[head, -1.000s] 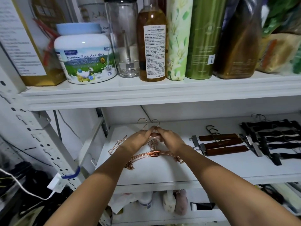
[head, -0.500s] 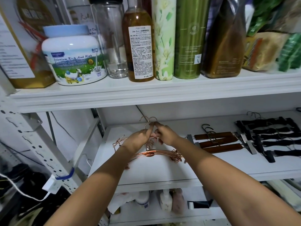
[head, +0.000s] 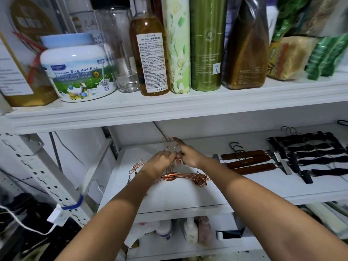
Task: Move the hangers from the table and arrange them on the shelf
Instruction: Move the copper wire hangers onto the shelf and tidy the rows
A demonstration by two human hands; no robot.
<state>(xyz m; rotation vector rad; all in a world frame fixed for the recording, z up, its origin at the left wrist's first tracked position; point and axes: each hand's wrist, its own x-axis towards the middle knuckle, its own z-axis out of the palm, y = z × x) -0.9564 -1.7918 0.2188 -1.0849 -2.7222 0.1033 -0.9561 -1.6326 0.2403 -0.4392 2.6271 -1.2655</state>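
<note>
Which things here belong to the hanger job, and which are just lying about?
Job: rose-gold hangers, wooden clip hangers, black hangers, middle shelf.
Lying about: milk powder tub, glass jar, amber bottle, green canister, small bottles below.

The scene is viewed through one wide-angle head camera, pointed forward and slightly downward, held close to the shelf (head: 178,199), whose board is seen from above while the upper shelf (head: 169,108) is seen nearly edge-on.

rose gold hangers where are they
Head view: the rose gold hangers lie at the left of the middle shelf, held by the left hand and right hand, left of the wooden hangers.
</note>
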